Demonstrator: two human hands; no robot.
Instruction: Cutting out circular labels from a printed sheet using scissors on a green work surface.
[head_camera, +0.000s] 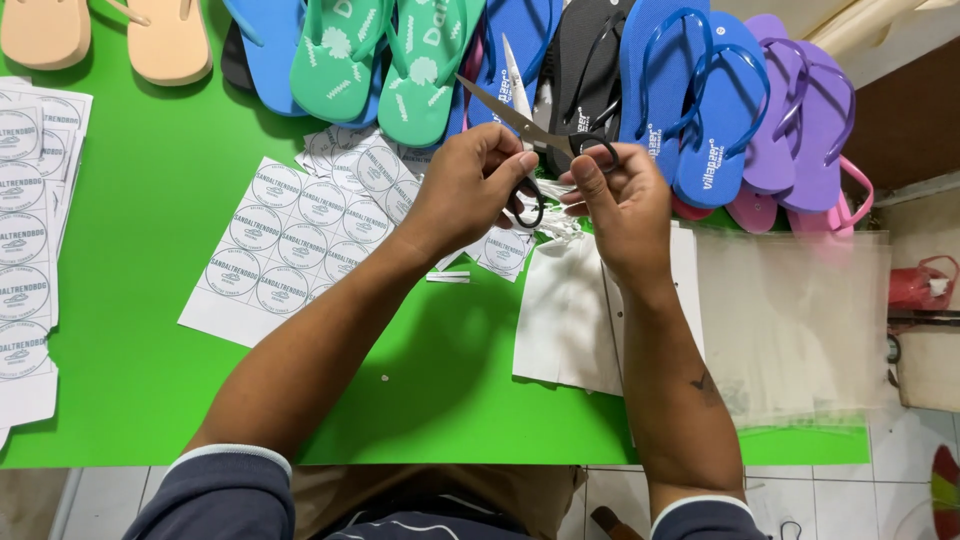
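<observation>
Both my hands meet over the middle of a green table (150, 400). My left hand (465, 190) grips one black handle loop of a pair of scissors (520, 110), and my right hand (620, 195) pinches the other loop. The silver blades stand open, pointing away from me toward the sandals. Small white paper scraps (560, 225) lie just under my hands. A sheet of round printed stickers (290, 250) lies to the left of my left wrist.
Several flip-flops line the far edge: tan (165, 45), green (385, 60), blue (700, 90), black (585, 70), purple (815, 120). More sticker sheets (25, 230) lie at the left. White paper (565, 315) and clear plastic bags (800, 320) lie at the right.
</observation>
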